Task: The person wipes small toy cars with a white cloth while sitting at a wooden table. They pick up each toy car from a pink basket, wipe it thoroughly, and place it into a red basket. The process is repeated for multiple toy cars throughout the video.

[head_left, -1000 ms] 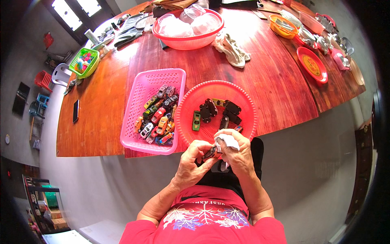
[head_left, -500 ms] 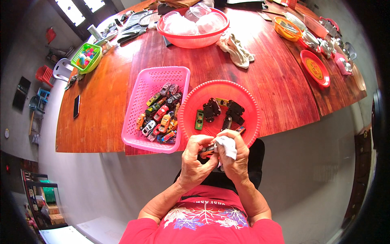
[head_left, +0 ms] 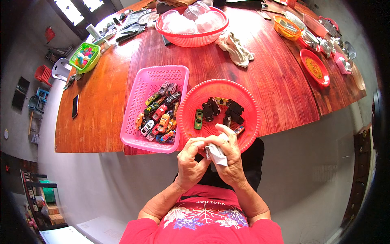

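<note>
gripping white cloth (head_left: 217,155) in right hand (head_left: 233,164), against left hand (head_left: 190,164); judged to be wiping; cannot tell its fingers' hold; next, turn cloth, keeping grip firm.

Table (head_left: 280,93): reddish wood
Near edge: pink basket (head_left: 132,106), round red basket (head_left: 190,101)
Left: phone (head_left: 75,106), green basket (head_left: 90,68)
Middle: pale cloth (head_left: 239,52)
Right: red tray (head_left: 306,57)

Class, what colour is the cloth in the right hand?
The cloth is white; head view shows it best.
</note>
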{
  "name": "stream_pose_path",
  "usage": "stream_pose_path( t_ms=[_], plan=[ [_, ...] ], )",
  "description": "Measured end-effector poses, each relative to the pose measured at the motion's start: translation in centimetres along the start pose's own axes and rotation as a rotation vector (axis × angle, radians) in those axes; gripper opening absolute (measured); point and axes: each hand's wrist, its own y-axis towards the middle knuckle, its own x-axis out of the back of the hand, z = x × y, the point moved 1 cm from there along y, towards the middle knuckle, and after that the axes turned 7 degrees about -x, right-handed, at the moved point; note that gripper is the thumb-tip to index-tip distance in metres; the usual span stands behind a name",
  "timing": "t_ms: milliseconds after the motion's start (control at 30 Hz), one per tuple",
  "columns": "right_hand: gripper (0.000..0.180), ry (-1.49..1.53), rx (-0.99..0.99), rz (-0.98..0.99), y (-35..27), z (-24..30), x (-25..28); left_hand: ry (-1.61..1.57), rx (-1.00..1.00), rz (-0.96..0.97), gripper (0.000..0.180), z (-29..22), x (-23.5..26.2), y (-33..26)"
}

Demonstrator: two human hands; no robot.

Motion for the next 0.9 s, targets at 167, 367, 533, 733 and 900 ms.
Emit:
stream_pose_path(
  t_ms=[167,367,533,733,900],
  plan=[
    [0.025,0.269,-0.111,0.008,0.6,-0.2,0.7,0.019,0.055,0.074,0.032,-0.3,0.4,-0.1],
    [0.022,0.608,-0.47,-0.015,0.7,-0.5,0.8,-0.106,0.121,0.024,0.03,-0.3,0.3,0.0],
    [0.032,0.191,-0.018,0.02,0.1,0.5,-0.2,-0.042,0.034,0.008,0.028,0.0,0.5,0.2],
    [0.018,0.703,-0.499,-0.004,0.8,0.2,0.9,-0.503,0.412,-0.022,0.026,0.1,0.6,-0.3],
    [0.021,0.806,-0.512,0.014,0.8,-0.7,1.5,-0.653,0.614,-0.045,0.03,0.3,0.9,0.0]
  ],
)
